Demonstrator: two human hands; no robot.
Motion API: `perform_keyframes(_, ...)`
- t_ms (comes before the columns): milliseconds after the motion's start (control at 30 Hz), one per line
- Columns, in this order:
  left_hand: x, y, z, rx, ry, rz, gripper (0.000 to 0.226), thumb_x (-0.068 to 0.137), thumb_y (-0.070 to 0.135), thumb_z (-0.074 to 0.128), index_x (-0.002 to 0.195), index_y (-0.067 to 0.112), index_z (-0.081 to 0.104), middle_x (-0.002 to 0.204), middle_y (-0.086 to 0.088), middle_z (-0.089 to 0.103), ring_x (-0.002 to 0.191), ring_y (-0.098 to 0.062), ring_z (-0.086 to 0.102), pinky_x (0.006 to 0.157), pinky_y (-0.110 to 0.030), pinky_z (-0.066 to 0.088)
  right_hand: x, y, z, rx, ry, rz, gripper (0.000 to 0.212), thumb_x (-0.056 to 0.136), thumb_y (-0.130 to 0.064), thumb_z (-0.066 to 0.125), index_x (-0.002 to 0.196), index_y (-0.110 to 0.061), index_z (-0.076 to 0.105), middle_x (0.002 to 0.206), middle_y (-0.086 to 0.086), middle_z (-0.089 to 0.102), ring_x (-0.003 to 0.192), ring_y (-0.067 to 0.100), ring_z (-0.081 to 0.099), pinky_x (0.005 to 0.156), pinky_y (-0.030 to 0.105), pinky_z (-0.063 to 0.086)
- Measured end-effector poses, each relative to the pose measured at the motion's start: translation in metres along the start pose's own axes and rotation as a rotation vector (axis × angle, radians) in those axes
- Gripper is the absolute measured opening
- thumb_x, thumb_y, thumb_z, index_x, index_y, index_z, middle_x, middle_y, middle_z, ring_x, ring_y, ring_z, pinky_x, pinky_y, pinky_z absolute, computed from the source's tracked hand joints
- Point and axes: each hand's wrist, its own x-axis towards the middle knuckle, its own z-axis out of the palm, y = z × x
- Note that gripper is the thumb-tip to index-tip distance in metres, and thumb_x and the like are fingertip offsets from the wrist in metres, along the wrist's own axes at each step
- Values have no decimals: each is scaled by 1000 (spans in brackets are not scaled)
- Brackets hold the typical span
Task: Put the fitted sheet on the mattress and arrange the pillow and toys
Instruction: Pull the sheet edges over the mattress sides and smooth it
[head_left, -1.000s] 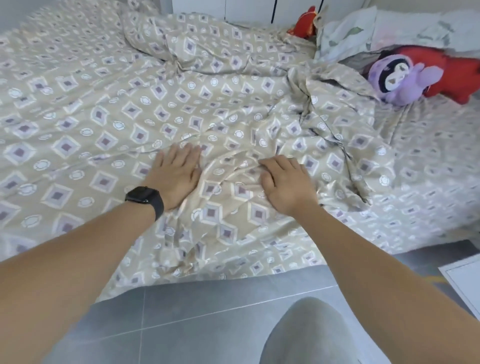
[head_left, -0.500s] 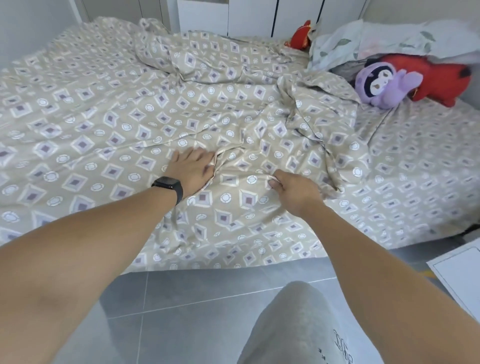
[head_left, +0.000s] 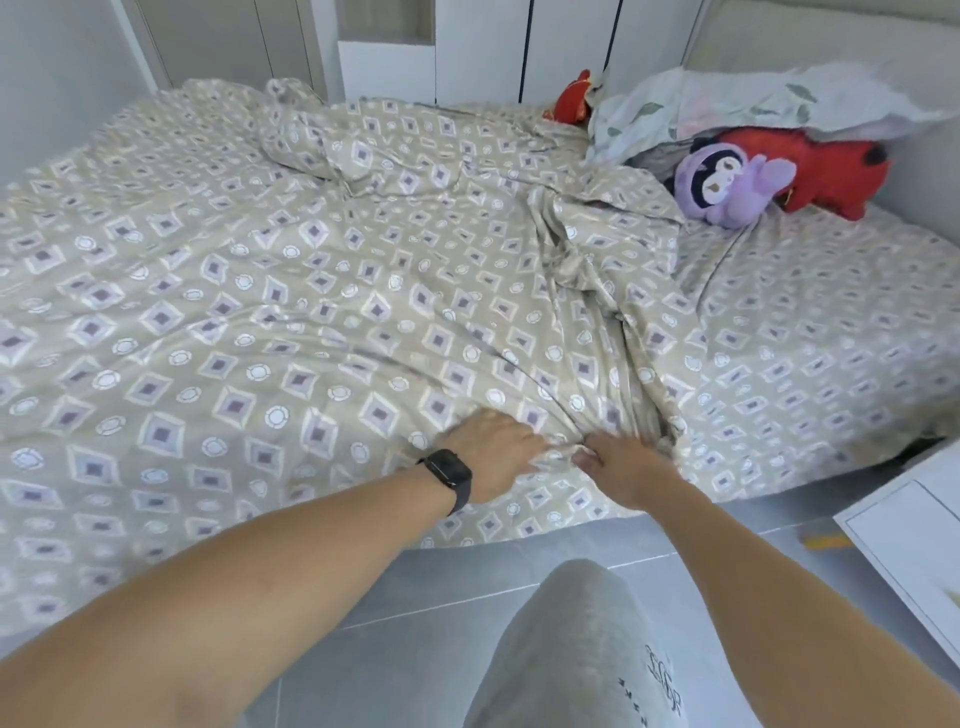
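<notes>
fitted sheet (head_left: 322, 312) bunched at bed edge; both hands, left (head_left: 493, 452) and right (head_left: 621, 467), pinch it.

a single head-worn wide-angle view, looking forward and down from beside the bed's (head_left: 779, 467) near edge. it sits close above the person's outstretched forearms and one grey-clad knee (head_left: 576, 649), with floor tiles (head_left: 405, 597) below; the cupboard doors (head_left: 478, 47) at the far side curve with the lens.
</notes>
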Motion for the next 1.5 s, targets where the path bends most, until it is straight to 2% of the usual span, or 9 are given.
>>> perform_keyframes(133,11,23,-3,-421,-245,-83,43,103,44,47,136,16,52,130,-9,60,114,-29,57,87,-36,39,7,-4,-21,69,-41,-48,37,89,-55,43,109,-32,64,129,-9,60,133,24,49,105,46,41)
perform_keyframes(233,8,-2,-15,-583,-74,-68,30,96,49,57,96,19,58,92,1,61,79,-16,54,69,-34,39,14,-19,-44,234,433,-125,18,96,-31,50,107,-25,62,109,-1,61,97,25,59,80,37,49)
perform_keyframes(300,-3,-30,-30,-512,78,-91,21,93,47,63,100,27,60,98,11,58,88,-11,55,75,-32,45,20,-29,-58,157,634,-201,28,98,-25,50,124,-21,58,122,3,55,109,29,53,87,40,47)
perform_keyframes(400,-28,-72,-45,-289,219,-182,36,88,50,66,114,27,56,110,10,52,102,-13,50,82,-34,46,37,-41,-71,-20,505,-129,40,99,-34,48,139,-27,47,137,1,45,130,31,39,106,46,40)
perform_keyframes(567,-80,-107,-31,60,29,-286,46,91,52,61,123,22,48,113,3,48,100,-20,52,78,-36,47,39,-36,-74,80,350,-173,29,98,-39,53,123,-30,62,121,-6,56,116,20,51,90,36,46)
perform_keyframes(700,-86,-112,-33,-126,176,-263,11,100,20,57,94,10,54,94,-6,55,89,-31,59,68,-40,47,32,-27,-78,-17,449,-184,17,92,-12,58,103,-25,64,106,-6,60,99,23,60,74,32,46)
perform_keyframes(1033,-64,-76,-11,-360,-175,-146,27,96,21,65,74,23,48,72,9,49,71,-21,50,78,-40,51,7,4,-70,-275,245,247,28,90,-7,45,97,-26,63,83,-2,53,73,21,57,67,33,47)
perform_keyframes(1300,-22,-72,-21,-65,250,23,29,94,34,59,122,29,55,130,9,50,116,-18,51,94,-34,47,21,6,-61,285,616,313,38,92,-37,52,122,-15,49,124,8,46,114,35,46,87,46,46)
perform_keyframes(1500,38,-51,-10,-54,-84,-167,92,90,61,55,157,43,-5,168,4,-1,154,-28,-2,124,-47,2,23,22,-67,530,522,444,36,92,-31,58,119,-7,56,108,13,60,101,34,61,77,39,52)
